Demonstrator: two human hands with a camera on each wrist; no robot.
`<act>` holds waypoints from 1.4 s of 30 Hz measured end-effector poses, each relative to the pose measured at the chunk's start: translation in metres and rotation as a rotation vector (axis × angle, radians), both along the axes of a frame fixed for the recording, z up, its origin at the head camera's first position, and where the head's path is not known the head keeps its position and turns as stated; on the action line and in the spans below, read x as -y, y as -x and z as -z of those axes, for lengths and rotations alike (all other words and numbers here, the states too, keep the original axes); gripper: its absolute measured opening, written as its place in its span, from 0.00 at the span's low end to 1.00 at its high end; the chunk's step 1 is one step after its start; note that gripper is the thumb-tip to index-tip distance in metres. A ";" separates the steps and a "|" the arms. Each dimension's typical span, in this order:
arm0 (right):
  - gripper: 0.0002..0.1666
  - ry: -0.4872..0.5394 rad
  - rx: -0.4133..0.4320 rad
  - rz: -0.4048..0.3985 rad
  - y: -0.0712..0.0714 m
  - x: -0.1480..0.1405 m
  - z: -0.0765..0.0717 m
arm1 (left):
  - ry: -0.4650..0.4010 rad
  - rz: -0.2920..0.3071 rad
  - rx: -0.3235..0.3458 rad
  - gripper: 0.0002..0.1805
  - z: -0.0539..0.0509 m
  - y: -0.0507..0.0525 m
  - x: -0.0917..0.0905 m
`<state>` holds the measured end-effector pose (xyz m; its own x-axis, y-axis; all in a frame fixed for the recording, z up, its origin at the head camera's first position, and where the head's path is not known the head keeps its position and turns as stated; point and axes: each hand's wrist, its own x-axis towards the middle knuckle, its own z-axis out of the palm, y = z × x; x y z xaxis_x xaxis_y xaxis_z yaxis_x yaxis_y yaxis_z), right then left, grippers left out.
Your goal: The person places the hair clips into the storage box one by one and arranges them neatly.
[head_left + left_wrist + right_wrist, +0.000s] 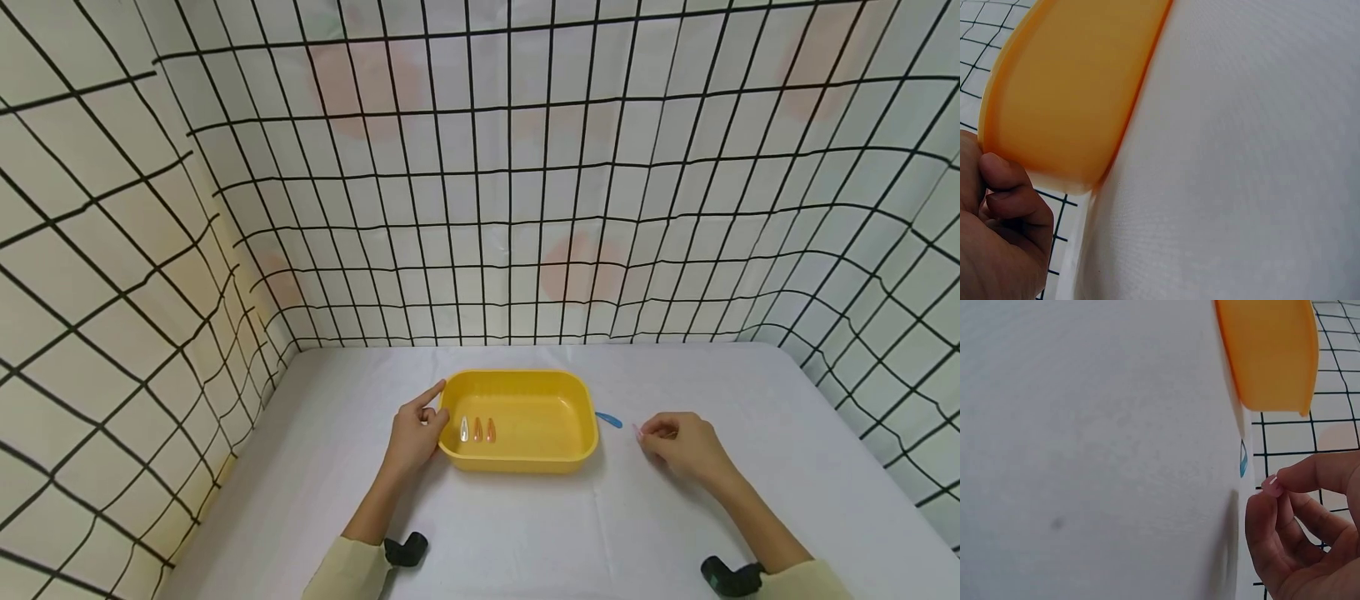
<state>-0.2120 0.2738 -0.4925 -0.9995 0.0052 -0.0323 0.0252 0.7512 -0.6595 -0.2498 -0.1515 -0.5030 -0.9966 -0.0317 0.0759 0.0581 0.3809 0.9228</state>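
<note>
Beige sleeves [348, 571] are entering at the bottom edge, each wrist carrying a black camera mount [406, 550]. Right hand [690, 446], lower right of frame, is pinching a small pink hair clip [1272, 486] between thumb and index fingertips; most of the clip is being hidden by the fingers, so can't tell its full shape. Left hand [415, 431], lower left of center, is gripping the left rim of a yellow plastic tray [540, 433], thumb over the rim, index finger reaching along the outside toward the upper left corner. Tray is sitting level at lower center on a white tablecloth [510, 533]. Inside, near its left end, three teardrop snap clips are lying side by side in a row: one silvery [464, 429], two orange-looking. A blue hair clip [610, 419] is lying on the cloth just beside the tray's right side, between tray and right hand. Behind, black wire mesh [509, 167] is running across the upper frame, in front of a white backdrop [487, 196] showing faded reddish patches.
</note>
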 end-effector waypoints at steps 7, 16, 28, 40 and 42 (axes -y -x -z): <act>0.12 0.116 0.009 0.003 0.003 0.001 -0.010 | 0.012 0.009 -0.004 0.30 -0.001 0.000 -0.001; 0.17 0.249 0.063 0.003 0.011 0.003 -0.019 | 0.012 0.008 -0.005 0.30 0.000 0.000 -0.002; 0.18 0.400 0.049 -0.040 0.022 0.018 -0.030 | 0.006 -0.006 0.018 0.30 0.000 0.000 -0.001; 0.20 0.472 0.069 -0.055 0.031 0.039 -0.042 | 0.012 0.005 0.004 0.30 0.000 0.000 0.000; 0.20 0.473 0.069 -0.070 0.033 0.044 -0.043 | 0.014 0.003 0.002 0.30 0.000 0.001 0.000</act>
<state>-0.2448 0.2302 -0.4491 -0.9924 -0.0932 -0.0808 0.0407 0.3710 -0.9277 -0.2506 -0.1513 -0.5028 -0.9969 -0.0282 0.0741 0.0571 0.3935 0.9176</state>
